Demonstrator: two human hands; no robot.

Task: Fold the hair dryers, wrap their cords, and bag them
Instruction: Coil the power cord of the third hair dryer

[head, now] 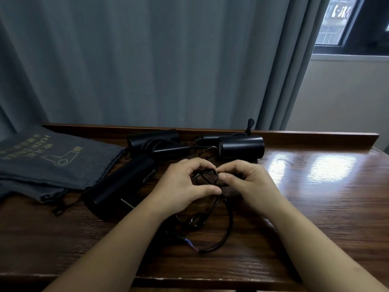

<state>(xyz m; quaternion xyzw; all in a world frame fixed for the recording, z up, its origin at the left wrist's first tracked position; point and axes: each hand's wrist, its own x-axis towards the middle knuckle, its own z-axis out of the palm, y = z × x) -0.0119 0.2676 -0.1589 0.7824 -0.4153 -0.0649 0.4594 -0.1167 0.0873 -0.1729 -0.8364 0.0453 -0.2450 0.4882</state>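
- At the table's nine o'clock side, grey drawstring bags (pixel 52 163) are stacked flat, mouths and cords turned toward three o'clock; the cloth is judged soft and light, best taken by the mouth hem.
- Just beside them, the nearest hair dryer (pixel 120 182) is laid on the wooden table (pixel 315 197), its long axis running from seven o'clock to one o'clock; the barrel looks smooth and rigid, so a grasp round the middle is judged safest.
- Behind it, at eleven o'clock, a second hair dryer (pixel 154 139) is seen lying roughly crosswise.
- At centre, the left hand (pixel 181 186) is curled, thumb and fingers pinching a loop of the black cord (pixel 223 228).
- The cord is judged thin, springy and apt to uncoil; its loose coil is spread toward six o'clock, and its end, with bare blue wire showing, is pointed toward nine o'clock.
- The right hand (pixel 246 180) is likewise curled, fingertips pinching the same loop from three o'clock.
- At one o'clock, a third hair dryer (pixel 242 147) is laid crosswise, its open end faced toward nine o'clock.
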